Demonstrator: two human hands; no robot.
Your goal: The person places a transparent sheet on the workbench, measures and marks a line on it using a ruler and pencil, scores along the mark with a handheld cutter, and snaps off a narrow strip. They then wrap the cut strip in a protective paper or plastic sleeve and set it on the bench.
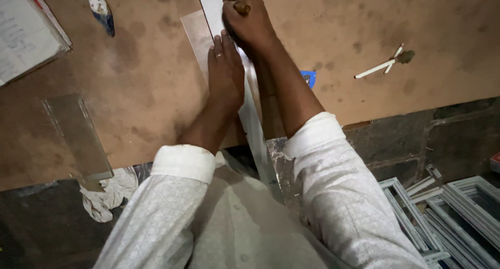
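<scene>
Glass sheet (195,37): flat on brown board (146,92), upper centre.
Straightedge (250,113): across sheet, centre.
Left hand (225,71): fingers together, pressing straightedge.
Right hand (247,21): clamped on wooden-handled cutter (241,8), top centre.

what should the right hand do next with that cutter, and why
Probably draw the cutter toward the body along the straightedge: the right hand grips it at the strip's far end, while the left hand lies flat across the glass sheet.
</scene>
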